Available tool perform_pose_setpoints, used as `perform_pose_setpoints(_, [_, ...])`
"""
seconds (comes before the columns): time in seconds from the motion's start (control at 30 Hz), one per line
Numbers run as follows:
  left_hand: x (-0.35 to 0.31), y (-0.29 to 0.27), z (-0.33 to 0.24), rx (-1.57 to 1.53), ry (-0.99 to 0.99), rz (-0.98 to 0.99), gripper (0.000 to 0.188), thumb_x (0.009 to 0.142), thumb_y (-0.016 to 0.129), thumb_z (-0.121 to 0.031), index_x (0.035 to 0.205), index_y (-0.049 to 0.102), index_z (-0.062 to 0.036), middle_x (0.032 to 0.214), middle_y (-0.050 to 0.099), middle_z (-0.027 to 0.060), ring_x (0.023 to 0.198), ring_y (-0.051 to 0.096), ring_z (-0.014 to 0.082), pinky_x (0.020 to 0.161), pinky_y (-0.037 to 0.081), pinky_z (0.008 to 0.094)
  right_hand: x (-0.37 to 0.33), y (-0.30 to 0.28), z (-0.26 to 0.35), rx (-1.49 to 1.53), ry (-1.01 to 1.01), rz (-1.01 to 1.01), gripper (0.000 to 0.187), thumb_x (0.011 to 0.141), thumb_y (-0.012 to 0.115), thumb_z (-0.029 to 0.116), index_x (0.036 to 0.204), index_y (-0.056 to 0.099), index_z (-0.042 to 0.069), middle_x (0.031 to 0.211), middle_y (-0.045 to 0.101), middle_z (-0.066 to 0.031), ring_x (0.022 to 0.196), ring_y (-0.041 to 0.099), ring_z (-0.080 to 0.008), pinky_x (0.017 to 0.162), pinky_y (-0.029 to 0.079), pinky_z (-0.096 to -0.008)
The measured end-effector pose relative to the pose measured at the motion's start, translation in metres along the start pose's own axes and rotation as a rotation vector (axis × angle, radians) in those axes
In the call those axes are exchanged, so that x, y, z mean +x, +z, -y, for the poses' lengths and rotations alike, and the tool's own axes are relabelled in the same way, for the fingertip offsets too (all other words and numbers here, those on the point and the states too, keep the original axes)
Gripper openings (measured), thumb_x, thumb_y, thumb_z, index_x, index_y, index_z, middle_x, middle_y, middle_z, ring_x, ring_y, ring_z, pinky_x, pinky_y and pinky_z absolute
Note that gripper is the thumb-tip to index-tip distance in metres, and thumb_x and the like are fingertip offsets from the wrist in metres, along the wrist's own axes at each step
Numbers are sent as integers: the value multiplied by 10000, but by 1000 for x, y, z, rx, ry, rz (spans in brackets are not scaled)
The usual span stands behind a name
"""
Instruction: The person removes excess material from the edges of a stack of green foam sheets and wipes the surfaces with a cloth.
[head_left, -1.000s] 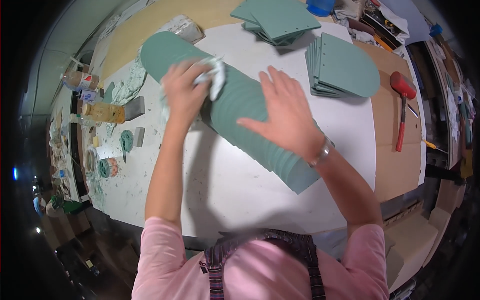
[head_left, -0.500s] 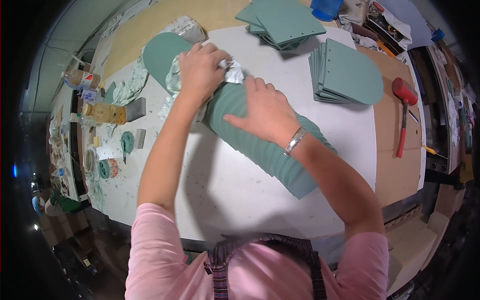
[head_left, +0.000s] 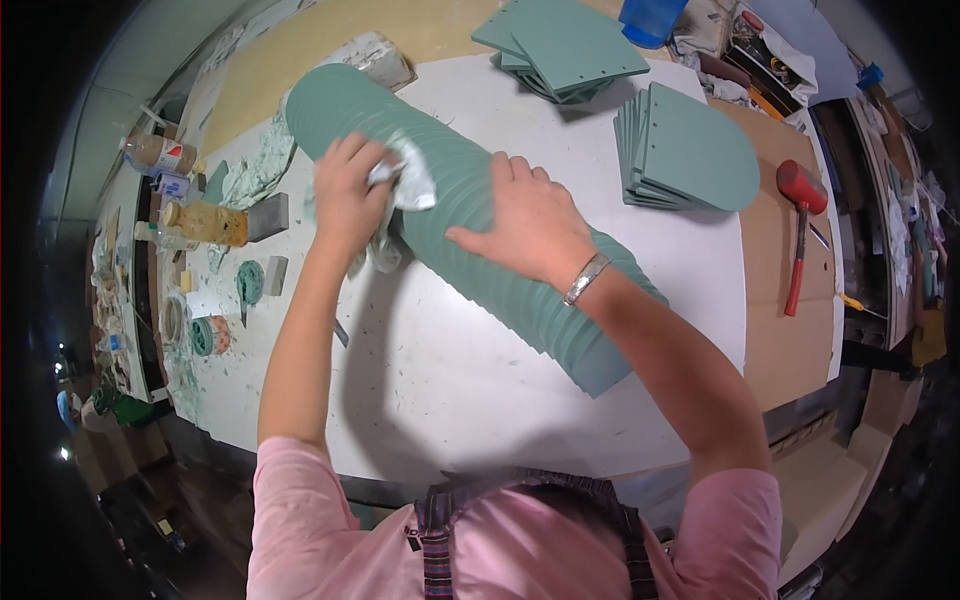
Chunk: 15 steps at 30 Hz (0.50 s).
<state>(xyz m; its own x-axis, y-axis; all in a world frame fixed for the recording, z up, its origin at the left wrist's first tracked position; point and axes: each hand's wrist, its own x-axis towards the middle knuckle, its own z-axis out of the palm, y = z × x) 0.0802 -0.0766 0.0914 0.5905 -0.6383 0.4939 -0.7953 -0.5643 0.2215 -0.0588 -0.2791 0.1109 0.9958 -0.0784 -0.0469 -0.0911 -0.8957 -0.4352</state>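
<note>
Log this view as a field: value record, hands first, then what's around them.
Left hand: gripping a white cloth, blurred
Right hand: open, laid on the row of green boards
Row layout: overlapping, diagonal, upper left to lower right
Beyond: two board stacks
Right side: red mallet on brown cardboard
Left side: jar, gray block

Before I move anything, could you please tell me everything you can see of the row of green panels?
The row of green panels is many thin, flat, matte pieces overlapping like fallen dominoes, rounded ends toward the upper left, a corner showing at the lower right. It lies slantwise across the white surface. Its material cannot be told. The right grip rests spread on its middle; the left grip, blurred, holds a crumpled cloth over its left edge; whether it presses is unclear.
</note>
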Motion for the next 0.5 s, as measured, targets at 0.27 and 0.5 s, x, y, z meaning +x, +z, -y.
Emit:
perform_pose_setpoints(0.27, [57,34,-18,30,70,-7,185,698,650,-64,854,678,-159,876,599,40,911,588,288,735,409,440,1,0,6,35,63,50,859,781,721,543,1324,453,-66,1189,597,-234,1108,598,-372,944,498,-432])
perform_pose_setpoints(0.5, [-32,2,6,-226,-85,-188,224,651,696,28,844,693,-86,811,565,95,822,588,323,708,459,401,-3,-6,4,11,78,9,868,768,728,547,1327,467,-63,1182,608,-248,1101,606,-389,942,502,-443])
